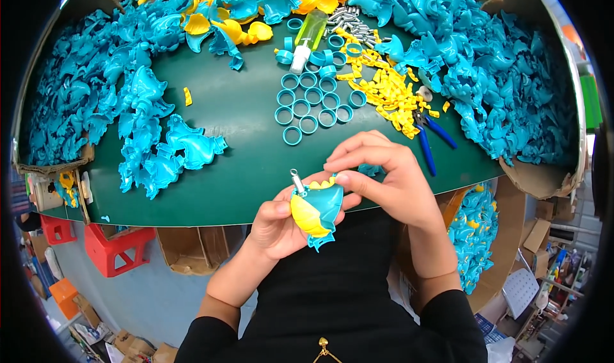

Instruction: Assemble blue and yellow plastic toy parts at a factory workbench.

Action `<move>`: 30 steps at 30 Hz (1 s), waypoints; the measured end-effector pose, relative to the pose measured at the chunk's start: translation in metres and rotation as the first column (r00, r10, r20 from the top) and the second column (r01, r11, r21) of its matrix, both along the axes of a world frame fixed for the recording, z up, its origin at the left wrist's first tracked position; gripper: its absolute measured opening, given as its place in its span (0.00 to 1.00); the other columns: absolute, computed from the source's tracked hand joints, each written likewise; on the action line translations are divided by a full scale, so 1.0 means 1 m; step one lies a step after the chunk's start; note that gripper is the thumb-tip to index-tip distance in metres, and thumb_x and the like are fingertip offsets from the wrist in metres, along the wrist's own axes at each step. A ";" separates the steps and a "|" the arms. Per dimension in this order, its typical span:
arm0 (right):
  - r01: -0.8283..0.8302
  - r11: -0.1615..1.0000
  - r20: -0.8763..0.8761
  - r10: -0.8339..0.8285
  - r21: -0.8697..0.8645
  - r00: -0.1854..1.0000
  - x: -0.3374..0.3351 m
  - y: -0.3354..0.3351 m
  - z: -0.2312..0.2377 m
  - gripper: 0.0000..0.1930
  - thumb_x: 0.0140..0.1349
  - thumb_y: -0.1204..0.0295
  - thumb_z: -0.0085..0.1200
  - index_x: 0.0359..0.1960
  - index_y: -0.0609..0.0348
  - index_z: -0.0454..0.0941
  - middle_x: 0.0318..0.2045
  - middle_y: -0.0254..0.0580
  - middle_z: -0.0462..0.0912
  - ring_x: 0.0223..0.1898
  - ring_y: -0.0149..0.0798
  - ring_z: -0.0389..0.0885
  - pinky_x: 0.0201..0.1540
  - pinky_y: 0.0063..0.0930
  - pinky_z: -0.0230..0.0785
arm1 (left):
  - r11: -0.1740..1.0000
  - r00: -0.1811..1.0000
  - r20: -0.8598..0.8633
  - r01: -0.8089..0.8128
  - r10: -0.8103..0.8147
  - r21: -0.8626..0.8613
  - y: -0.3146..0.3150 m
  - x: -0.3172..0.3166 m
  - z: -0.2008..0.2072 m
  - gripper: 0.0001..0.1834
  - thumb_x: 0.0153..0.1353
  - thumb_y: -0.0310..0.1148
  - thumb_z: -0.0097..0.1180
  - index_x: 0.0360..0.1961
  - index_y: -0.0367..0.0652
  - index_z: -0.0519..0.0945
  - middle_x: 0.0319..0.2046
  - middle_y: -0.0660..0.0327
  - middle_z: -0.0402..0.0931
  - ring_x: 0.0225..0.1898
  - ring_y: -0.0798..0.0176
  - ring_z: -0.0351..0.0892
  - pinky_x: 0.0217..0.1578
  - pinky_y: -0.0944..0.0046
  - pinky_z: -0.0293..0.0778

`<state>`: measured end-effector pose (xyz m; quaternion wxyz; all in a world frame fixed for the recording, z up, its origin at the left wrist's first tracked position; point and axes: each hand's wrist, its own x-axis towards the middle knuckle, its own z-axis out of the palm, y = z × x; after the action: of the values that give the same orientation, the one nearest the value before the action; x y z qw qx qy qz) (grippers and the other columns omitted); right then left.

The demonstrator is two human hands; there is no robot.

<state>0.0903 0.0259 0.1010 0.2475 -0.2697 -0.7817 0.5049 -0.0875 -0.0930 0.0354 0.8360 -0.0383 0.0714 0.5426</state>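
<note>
Above the table's front edge, my left hand (275, 225) holds a teal-and-yellow plastic shell part (314, 211), with the fingers behind it and the thumb at its left side. A small metal spring (296, 180) sticks up at the part's upper left. Along the upper edge runs a yellow scalloped strip (322, 184). My right hand (384, 181) is closed in a pinch at the part's upper right corner, where the thumb and forefinger hide what they grip. Beyond the hands, several teal rings (292, 135) stand on the green table (211, 101).
Heaps of teal shells lie at left (83, 88) and right (511, 88). Small yellow pieces (390, 94), metal springs (350, 24), a spray bottle (309, 37) and blue-handled cutters (426, 149) lie between. A box of teal-yellow parts (473, 228) stands below right, a red stool (112, 251) below left.
</note>
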 end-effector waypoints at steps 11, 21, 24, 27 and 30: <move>-0.310 0.920 0.187 0.357 -0.241 0.915 0.001 0.044 0.019 0.06 0.59 0.76 0.65 0.37 0.62 0.86 0.35 0.39 0.85 0.38 0.33 0.83 0.42 0.25 0.73 | 0.994 0.972 0.214 0.093 -0.102 0.053 0.003 0.010 -0.018 0.49 0.53 0.42 0.70 0.71 0.34 0.58 0.69 0.37 0.58 0.55 0.45 0.79 0.59 0.52 0.75; 0.436 0.897 0.088 -0.429 -0.071 0.899 0.022 0.015 0.016 0.12 0.58 0.73 0.65 0.44 0.62 0.83 0.41 0.37 0.86 0.43 0.33 0.83 0.46 0.27 0.72 | 0.985 0.997 0.014 -0.079 0.078 0.152 0.005 -0.002 -0.007 0.55 0.50 0.38 0.70 0.74 0.35 0.52 0.70 0.41 0.58 0.60 0.42 0.76 0.60 0.51 0.74; 0.398 0.756 0.279 -0.590 0.519 0.758 0.033 -0.028 -0.020 0.27 0.59 0.67 0.65 0.59 0.61 0.74 0.58 0.48 0.76 0.60 0.51 0.72 0.63 0.41 0.64 | 0.990 0.962 -0.243 -0.106 0.125 0.093 0.006 -0.004 0.002 0.53 0.50 0.37 0.70 0.74 0.37 0.54 0.70 0.44 0.60 0.63 0.42 0.73 0.62 0.50 0.72; 0.354 0.734 0.315 -0.602 0.580 0.734 0.019 -0.049 -0.055 0.34 0.55 0.70 0.69 0.64 0.59 0.71 0.61 0.49 0.72 0.61 0.57 0.69 0.64 0.41 0.63 | 0.974 0.910 -0.348 -0.190 0.223 0.127 0.010 0.003 0.006 0.50 0.51 0.31 0.69 0.74 0.39 0.56 0.70 0.45 0.60 0.65 0.43 0.71 0.64 0.48 0.70; 0.493 0.855 0.139 -0.514 0.159 0.846 0.025 -0.050 -0.046 0.31 0.56 0.77 0.65 0.63 0.65 0.72 0.59 0.48 0.73 0.59 0.47 0.73 0.64 0.36 0.63 | 0.964 0.802 -0.536 -0.201 0.263 0.174 0.012 0.010 0.010 0.50 0.47 0.31 0.70 0.72 0.38 0.59 0.69 0.47 0.62 0.66 0.45 0.70 0.66 0.48 0.68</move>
<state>0.1155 -0.0240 0.0548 0.3167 -0.4941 -0.7304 0.3494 -0.0774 -0.0809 0.0454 0.7073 0.1574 0.2758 0.6316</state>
